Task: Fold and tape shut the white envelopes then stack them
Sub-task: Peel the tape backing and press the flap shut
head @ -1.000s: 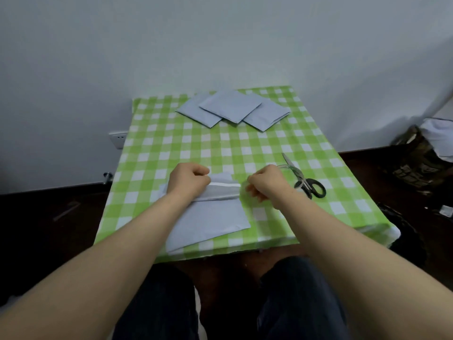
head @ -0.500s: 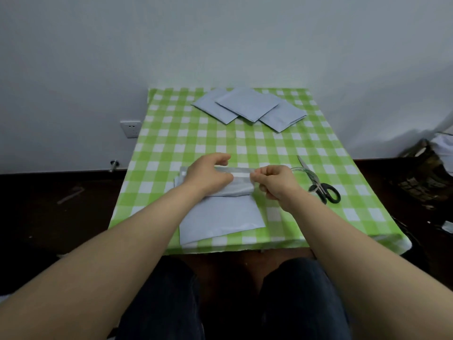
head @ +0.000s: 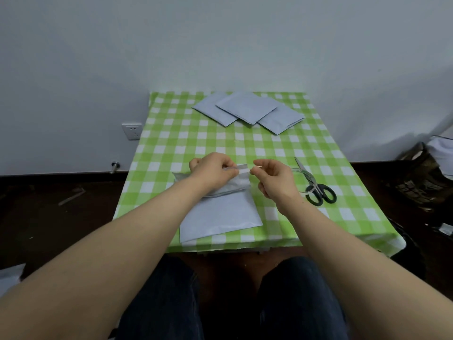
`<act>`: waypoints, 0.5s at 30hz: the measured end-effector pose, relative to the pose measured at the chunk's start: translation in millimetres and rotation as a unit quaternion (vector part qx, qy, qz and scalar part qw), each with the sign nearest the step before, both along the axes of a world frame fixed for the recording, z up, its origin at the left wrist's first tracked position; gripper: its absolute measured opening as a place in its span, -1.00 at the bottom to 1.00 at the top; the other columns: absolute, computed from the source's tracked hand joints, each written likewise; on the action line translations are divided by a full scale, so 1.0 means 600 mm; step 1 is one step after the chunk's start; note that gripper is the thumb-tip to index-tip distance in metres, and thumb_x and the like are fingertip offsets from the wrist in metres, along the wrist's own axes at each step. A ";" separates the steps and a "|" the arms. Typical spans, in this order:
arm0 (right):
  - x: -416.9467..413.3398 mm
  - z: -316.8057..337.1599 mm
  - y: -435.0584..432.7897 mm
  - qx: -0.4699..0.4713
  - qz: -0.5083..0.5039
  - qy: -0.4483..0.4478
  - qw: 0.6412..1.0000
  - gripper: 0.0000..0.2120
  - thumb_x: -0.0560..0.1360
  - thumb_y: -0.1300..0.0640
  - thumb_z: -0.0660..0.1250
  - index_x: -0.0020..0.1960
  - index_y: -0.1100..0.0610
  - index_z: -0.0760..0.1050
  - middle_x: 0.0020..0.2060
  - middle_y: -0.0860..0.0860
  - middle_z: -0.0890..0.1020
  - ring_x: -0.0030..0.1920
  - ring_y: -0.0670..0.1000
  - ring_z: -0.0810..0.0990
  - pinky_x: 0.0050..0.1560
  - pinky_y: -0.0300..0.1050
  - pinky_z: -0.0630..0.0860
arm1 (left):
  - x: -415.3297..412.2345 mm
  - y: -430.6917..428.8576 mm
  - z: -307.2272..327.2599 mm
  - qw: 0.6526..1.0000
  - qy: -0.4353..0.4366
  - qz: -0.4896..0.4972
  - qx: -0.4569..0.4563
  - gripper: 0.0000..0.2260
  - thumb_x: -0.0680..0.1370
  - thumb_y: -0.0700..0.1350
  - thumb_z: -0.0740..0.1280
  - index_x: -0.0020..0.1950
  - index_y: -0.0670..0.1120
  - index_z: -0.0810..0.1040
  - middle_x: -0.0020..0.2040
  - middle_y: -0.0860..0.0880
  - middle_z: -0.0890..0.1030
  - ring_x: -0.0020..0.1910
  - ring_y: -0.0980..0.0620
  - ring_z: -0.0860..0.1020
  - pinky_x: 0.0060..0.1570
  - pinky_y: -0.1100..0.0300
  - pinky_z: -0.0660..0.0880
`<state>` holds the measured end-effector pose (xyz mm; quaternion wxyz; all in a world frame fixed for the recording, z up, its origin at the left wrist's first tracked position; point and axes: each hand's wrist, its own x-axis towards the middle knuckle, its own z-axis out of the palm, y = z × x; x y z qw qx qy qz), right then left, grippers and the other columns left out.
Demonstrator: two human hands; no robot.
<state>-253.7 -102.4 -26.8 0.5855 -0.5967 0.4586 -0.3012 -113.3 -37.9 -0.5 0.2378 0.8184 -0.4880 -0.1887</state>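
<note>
A white envelope (head: 220,214) lies near the front edge of the green checked table (head: 171,133), its top flap raised off the cloth. My left hand (head: 210,170) pinches the flap's upper edge. My right hand (head: 274,177) pinches the end of a thin white strip (head: 242,168) at the flap's right corner. Three more white envelopes (head: 247,110) lie overlapping at the far edge of the table.
Black-handled scissors (head: 316,187) and a clear ring of tape (head: 304,177) lie just right of my right hand. A wall socket (head: 132,131) sits left of the table. A cluttered dark bag (head: 426,177) stands on the floor at right. My knees are under the front edge.
Both hands have lifted the flap off the table, and the right hand has drawn the strip's end away from the left hand. The head camera has shifted.
</note>
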 end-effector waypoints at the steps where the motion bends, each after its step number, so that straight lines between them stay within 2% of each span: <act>1: 0.000 -0.002 0.001 -0.019 0.005 0.010 1.000 -0.93 0.51 0.19 0.35 0.00 0.13 0.54 -0.21 -0.01 0.56 -0.54 -0.17 0.38 -0.56 -0.35 0.29 | 0.000 0.000 0.000 1.000 0.002 0.000 -0.002 -0.91 0.53 0.06 0.30 -0.12 0.09 0.54 -0.24 0.16 0.48 -0.07 0.10 0.38 0.10 0.15 0.15; 3: 0.000 -0.003 0.004 -0.040 0.025 0.030 0.998 -0.96 0.48 0.14 0.40 -0.09 0.08 0.55 -0.25 -0.06 0.56 -0.44 -0.17 0.41 -0.48 -0.36 0.31 | -0.001 0.000 0.002 1.000 0.005 -0.004 -0.002 -0.91 0.53 0.07 0.30 -0.11 0.09 0.54 -0.20 0.14 0.49 -0.04 0.09 0.40 0.11 0.14 0.16; 7: 0.007 -0.003 0.003 -0.060 0.055 0.048 0.996 -0.90 0.49 0.18 0.38 -0.12 0.22 0.56 -0.43 -0.09 0.48 -0.45 -0.13 0.37 -0.39 -0.31 0.32 | -0.003 0.001 0.006 1.000 0.003 -0.020 0.000 -0.90 0.51 0.09 0.32 -0.10 0.09 0.55 -0.14 0.14 0.53 0.04 0.09 0.46 0.11 0.14 0.16; 10: 0.012 -0.002 0.004 -0.080 0.065 0.061 0.993 -0.91 0.50 0.19 0.37 -0.15 0.21 0.54 -0.39 -0.07 0.50 -0.39 -0.11 0.38 -0.24 -0.18 0.39 | -0.002 0.004 0.008 1.000 0.003 -0.029 0.001 -0.87 0.48 0.13 0.35 -0.13 0.10 0.56 -0.14 0.16 0.56 0.00 0.13 0.44 0.11 0.15 0.16; 15: 0.017 -0.001 0.011 -0.070 0.050 0.064 0.994 -0.90 0.48 0.23 0.38 -0.19 0.24 0.54 -0.39 -0.06 0.50 -0.37 -0.11 0.41 -0.20 -0.18 0.41 | 0.004 0.005 0.003 0.997 -0.051 -0.051 0.029 -0.81 0.52 0.13 0.30 -0.19 0.07 0.55 -0.22 0.13 0.55 -0.05 0.10 0.48 0.04 0.14 0.15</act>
